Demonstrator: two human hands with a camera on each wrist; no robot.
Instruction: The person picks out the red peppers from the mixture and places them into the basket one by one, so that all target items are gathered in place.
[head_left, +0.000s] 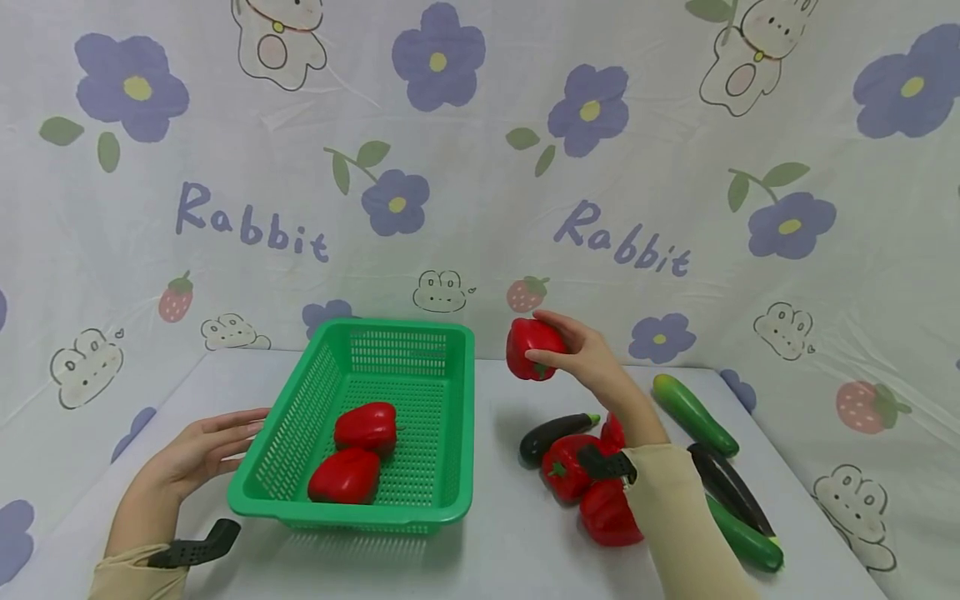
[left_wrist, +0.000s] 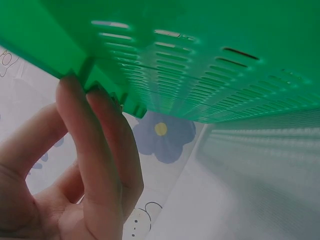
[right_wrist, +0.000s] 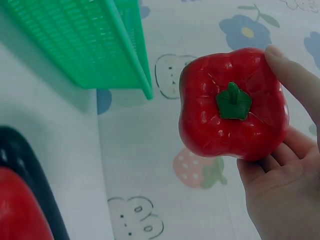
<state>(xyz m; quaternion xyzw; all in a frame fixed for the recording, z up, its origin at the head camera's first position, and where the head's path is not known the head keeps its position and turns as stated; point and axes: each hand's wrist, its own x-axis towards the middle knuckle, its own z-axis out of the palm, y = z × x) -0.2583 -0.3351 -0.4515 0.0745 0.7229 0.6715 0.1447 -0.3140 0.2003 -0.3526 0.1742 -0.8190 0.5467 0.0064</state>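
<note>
My right hand (head_left: 588, 358) grips a red bell pepper (right_wrist: 232, 105) between thumb and fingers, held up in the air to the right of the green basket (head_left: 450, 508). The pepper's green stem faces the right wrist camera. Inside the basket lie two red bell peppers (head_left: 366, 429), side by side toward the front left. My left hand (head_left: 197, 450) is at the basket's left side, its fingers loosely extended, with the fingertips (left_wrist: 72, 87) right at the underside of the rim. Below my right forearm sit several more red bell peppers (head_left: 566, 468), partly hidden by the wrist and sleeve.
A small dark eggplant (head_left: 551, 437) lies behind the loose peppers. On the right of the white table (head_left: 517, 550) are a green cucumber-like vegetable (head_left: 693, 412), a long dark eggplant (head_left: 727, 483) and another green one (head_left: 746, 537). A printed cloth (head_left: 480, 167) hangs behind.
</note>
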